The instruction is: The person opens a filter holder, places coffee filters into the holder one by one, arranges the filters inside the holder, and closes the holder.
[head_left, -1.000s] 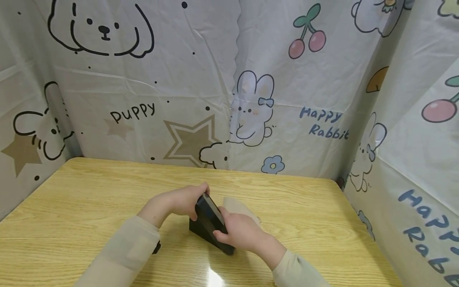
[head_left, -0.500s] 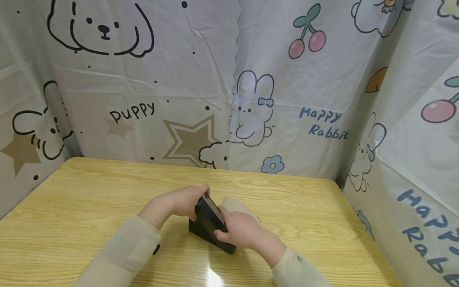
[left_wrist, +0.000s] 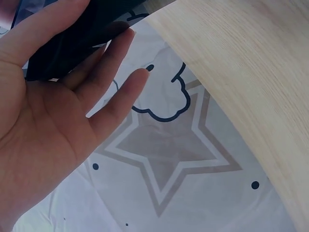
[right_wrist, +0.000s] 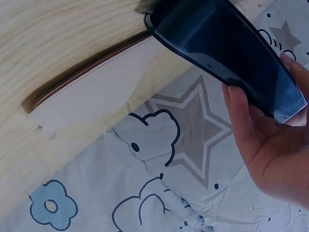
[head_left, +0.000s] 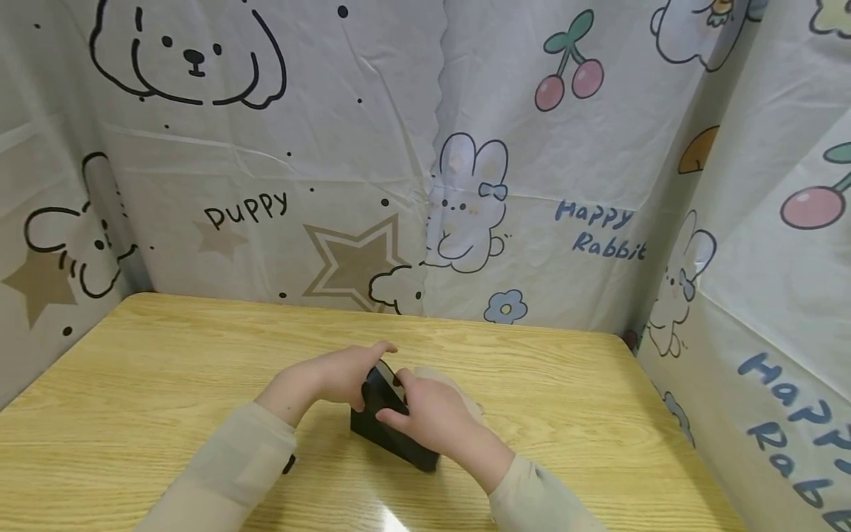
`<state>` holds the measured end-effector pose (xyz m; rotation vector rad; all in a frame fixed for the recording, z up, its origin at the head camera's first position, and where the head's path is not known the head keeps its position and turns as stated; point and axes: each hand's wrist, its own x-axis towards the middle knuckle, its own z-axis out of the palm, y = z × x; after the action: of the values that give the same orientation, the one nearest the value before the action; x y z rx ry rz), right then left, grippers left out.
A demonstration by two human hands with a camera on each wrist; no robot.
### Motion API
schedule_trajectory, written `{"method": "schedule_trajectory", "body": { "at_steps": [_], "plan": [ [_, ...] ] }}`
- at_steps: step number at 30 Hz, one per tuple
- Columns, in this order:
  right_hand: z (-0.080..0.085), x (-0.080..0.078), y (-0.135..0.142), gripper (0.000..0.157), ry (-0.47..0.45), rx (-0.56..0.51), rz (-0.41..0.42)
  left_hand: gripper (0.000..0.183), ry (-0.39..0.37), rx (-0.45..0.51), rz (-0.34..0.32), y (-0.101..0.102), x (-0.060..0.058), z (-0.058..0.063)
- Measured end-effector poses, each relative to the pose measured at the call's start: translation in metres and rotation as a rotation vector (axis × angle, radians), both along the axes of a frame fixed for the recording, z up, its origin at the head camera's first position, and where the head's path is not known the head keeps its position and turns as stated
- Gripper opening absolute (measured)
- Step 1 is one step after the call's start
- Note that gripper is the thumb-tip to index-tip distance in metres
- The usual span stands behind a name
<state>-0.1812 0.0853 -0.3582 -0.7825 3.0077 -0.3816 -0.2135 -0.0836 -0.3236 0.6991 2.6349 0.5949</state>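
Black object (head_left: pixel 385 434) is observed tilted over the bench (head_left: pixel 199 362), gripped by the left hand (head_left: pixel 342 373) at its far end and by the right hand (head_left: pixel 435 414) near its upper edge; stitched pale item (right_wrist: pixel 96 94) is seen behind.

Across the head view's lower frame spread the table (head_left: pixel 199 347), with the cloth (head_left: pixel 332 148) behind and along both sides. Low centre, the case (head_left: pixel 399 443) was between the left hand (head_left: pixel 342 373) and the right hand (head_left: pixel 435 414). A flat piece (right_wrist: pixel 96 92) rested on the table, partly behind the right hand.
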Motion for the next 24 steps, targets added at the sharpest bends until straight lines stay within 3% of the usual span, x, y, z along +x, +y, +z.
{"method": "schedule_trajectory", "body": {
  "at_steps": [5, 9, 13, 16, 21, 24],
  "plan": [
    [0.001, 0.001, 0.001, 0.053, 0.01, -0.013, -0.002, 0.099, 0.007, 0.004, -0.011, -0.002, 0.0, 0.0],
    [0.002, 0.001, 0.003, 0.052, 0.018, -0.014, -0.008, 0.106, 0.031, 0.056, -0.063, -0.006, -0.002, -0.003],
    [0.003, -0.001, 0.004, 0.05, 0.009, -0.027, -0.02, 0.11, 0.04, 0.12, -0.07, -0.015, -0.005, -0.009],
    [0.006, -0.001, 0.007, 0.05, -0.033, -0.074, -0.038, 0.106, 0.029, 0.14, -0.048, -0.021, -0.008, -0.013],
    [0.009, 0.0, 0.011, 0.051, -0.115, -0.152, -0.073, 0.091, 0.037, 0.092, -0.033, -0.023, -0.01, -0.016],
    [0.009, 0.001, 0.013, 0.049, -0.117, -0.166, -0.072, 0.086, 0.042, 0.066, -0.012, -0.021, -0.01, -0.016]
  ]
}}
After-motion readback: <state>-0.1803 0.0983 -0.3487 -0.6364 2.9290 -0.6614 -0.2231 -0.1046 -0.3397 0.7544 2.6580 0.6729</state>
